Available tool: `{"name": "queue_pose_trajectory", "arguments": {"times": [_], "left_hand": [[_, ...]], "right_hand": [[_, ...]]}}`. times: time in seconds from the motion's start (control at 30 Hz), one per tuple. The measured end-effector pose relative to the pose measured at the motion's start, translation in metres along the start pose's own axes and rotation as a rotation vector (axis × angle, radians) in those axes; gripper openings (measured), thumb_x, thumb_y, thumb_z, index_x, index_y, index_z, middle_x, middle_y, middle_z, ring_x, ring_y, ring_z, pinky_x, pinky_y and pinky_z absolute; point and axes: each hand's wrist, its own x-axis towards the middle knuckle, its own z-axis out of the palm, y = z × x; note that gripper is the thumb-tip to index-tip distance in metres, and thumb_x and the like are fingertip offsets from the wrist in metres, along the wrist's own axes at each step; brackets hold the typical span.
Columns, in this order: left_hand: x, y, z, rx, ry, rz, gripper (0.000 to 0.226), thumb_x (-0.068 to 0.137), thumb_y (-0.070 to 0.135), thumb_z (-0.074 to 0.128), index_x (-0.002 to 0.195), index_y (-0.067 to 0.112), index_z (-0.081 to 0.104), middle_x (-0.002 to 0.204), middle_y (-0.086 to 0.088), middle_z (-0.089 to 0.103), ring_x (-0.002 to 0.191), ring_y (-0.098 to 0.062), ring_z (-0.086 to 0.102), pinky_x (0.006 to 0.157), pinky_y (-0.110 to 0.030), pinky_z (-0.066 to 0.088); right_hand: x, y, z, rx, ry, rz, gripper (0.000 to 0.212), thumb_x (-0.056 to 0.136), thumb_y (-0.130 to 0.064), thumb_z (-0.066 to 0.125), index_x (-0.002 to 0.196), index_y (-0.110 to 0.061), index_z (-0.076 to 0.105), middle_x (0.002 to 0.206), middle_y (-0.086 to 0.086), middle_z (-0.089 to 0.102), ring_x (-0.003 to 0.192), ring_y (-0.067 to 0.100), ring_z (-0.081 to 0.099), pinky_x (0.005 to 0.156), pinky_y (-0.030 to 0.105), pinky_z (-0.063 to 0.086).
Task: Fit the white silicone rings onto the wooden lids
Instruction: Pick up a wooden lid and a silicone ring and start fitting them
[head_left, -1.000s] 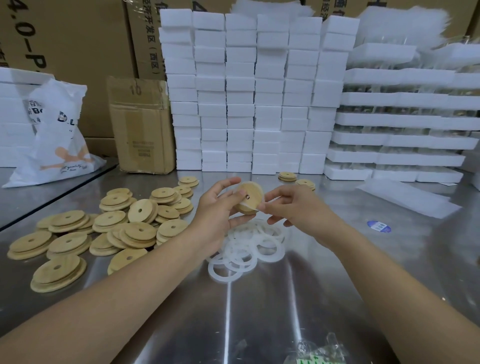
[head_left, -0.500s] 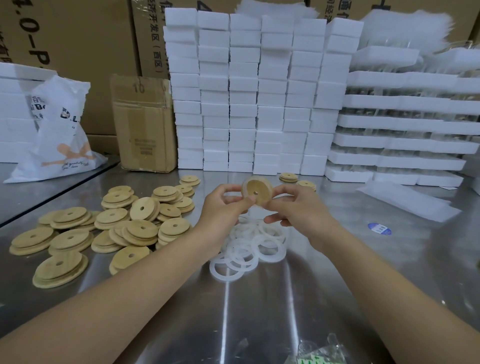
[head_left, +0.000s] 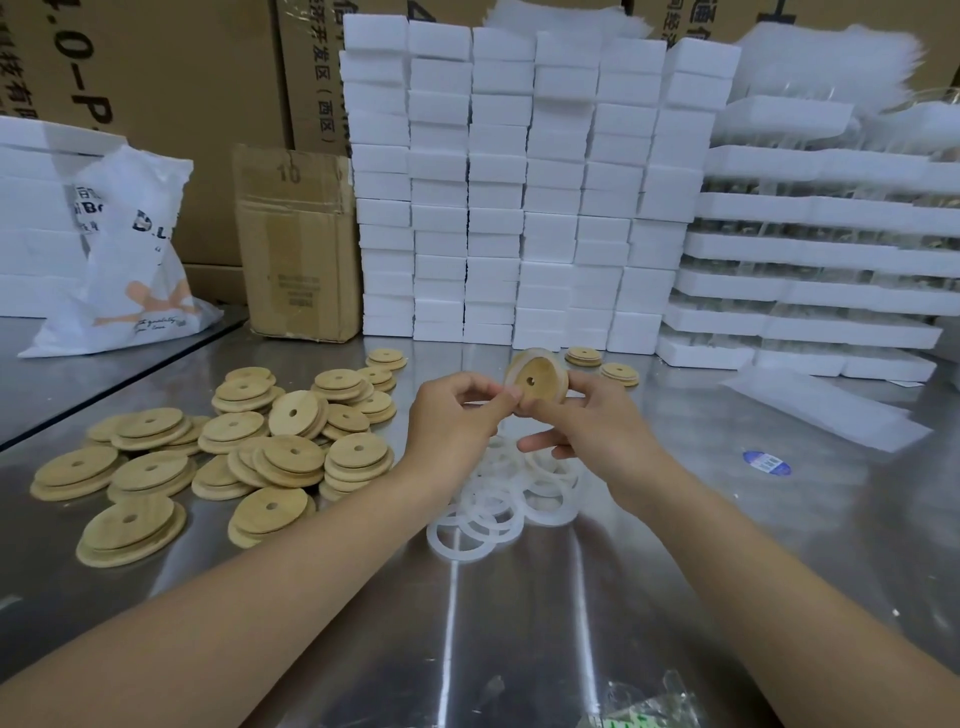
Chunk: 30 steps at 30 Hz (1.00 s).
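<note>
1. Centre of the frame: a wooden lid (head_left: 537, 382) is held upright above the bench (head_left: 519, 649), holed face toward the camera (a pale ring seems to hug its upper rim).
2. The left hand (head_left: 457, 415) pinches its lower left edge with curled fingers (head_left: 501, 397).
3. The right hand (head_left: 597, 431) grips its right side.
4. Just below the hands, white silicone rings (head_left: 498, 512) lie heaped.
5. Loose lids (head_left: 234, 447) spread over the left middle; foam blocks (head_left: 519, 182) stack behind.

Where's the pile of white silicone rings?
Head view, centre: the pile of white silicone rings lies on the metal table, beneath the left hand and right hand, right of the round wooden lids.
</note>
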Motion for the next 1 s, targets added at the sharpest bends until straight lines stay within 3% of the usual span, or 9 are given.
{"name": "queue_pose_trajectory", "arguments": {"times": [0.13, 0.23, 0.47, 0.6, 0.8, 0.93, 1.0], "left_hand": [[0.004, 0.004, -0.004, -0.018, -0.037, 0.021, 0.012, 0.095, 0.026, 0.083, 0.090, 0.016, 0.078, 0.090, 0.000, 0.083, 0.091, -0.014, 0.080, 0.084, -0.038, 0.063], [0.005, 0.010, -0.008, -0.082, -0.067, -0.026, 0.016, 0.097, 0.029, 0.080, 0.094, 0.013, 0.078, 0.093, 0.002, 0.084, 0.090, -0.009, 0.081, 0.079, -0.029, 0.053], [0.006, 0.016, -0.011, -0.237, -0.082, -0.173, 0.018, 0.099, 0.033, 0.076, 0.096, 0.016, 0.079, 0.102, 0.000, 0.084, 0.099, -0.008, 0.079, 0.086, -0.032, 0.051], [0.006, 0.019, -0.009, -0.225, -0.046, -0.135, 0.016, 0.099, 0.032, 0.076, 0.088, 0.020, 0.078, 0.100, 0.000, 0.083, 0.094, -0.007, 0.076, 0.083, -0.032, 0.052], [0.001, 0.012, -0.006, -0.205, -0.028, -0.076, 0.016, 0.101, 0.025, 0.075, 0.087, 0.017, 0.076, 0.108, -0.008, 0.080, 0.110, -0.020, 0.074, 0.083, -0.033, 0.056], [-0.002, 0.008, -0.004, -0.190, -0.083, -0.083, 0.021, 0.100, 0.026, 0.075, 0.101, 0.005, 0.076, 0.102, -0.005, 0.082, 0.100, -0.015, 0.078, 0.078, -0.031, 0.058], [-0.002, 0.009, -0.006, -0.160, -0.107, -0.055, 0.021, 0.098, 0.028, 0.079, 0.102, 0.007, 0.076, 0.099, -0.004, 0.083, 0.093, -0.014, 0.079, 0.078, -0.031, 0.059]], "right_hand": [[-0.001, -0.005, -0.004, 0.028, -0.019, 0.014, 0.029, 0.091, -0.033, 0.082, 0.116, -0.021, 0.074, 0.099, -0.005, 0.083, 0.079, 0.021, 0.081, 0.065, 0.027, 0.050], [0.000, -0.007, -0.007, 0.048, -0.058, 0.001, 0.026, 0.092, -0.036, 0.079, 0.116, -0.026, 0.075, 0.103, -0.005, 0.083, 0.079, 0.020, 0.081, 0.068, 0.028, 0.052], [0.001, -0.008, -0.014, 0.046, -0.187, -0.004, 0.030, 0.095, -0.041, 0.077, 0.122, -0.029, 0.074, 0.111, -0.001, 0.082, 0.070, 0.016, 0.075, 0.070, 0.028, 0.051], [0.002, -0.011, -0.019, 0.002, -0.252, -0.012, 0.030, 0.095, -0.041, 0.076, 0.122, -0.030, 0.074, 0.114, 0.000, 0.081, 0.065, 0.015, 0.071, 0.070, 0.029, 0.051], [0.002, -0.009, -0.023, -0.053, -0.346, 0.025, 0.032, 0.094, -0.039, 0.077, 0.123, -0.026, 0.074, 0.114, 0.003, 0.081, 0.054, 0.011, 0.061, 0.077, 0.036, 0.050], [0.002, -0.007, -0.035, -0.070, -0.380, 0.062, 0.028, 0.094, -0.037, 0.078, 0.119, -0.024, 0.075, 0.115, 0.004, 0.081, 0.054, 0.011, 0.058, 0.077, 0.032, 0.053], [0.001, -0.007, -0.039, -0.071, -0.386, 0.069, 0.028, 0.094, -0.036, 0.078, 0.118, -0.023, 0.076, 0.115, 0.006, 0.081, 0.055, 0.011, 0.058, 0.076, 0.031, 0.052]]}}
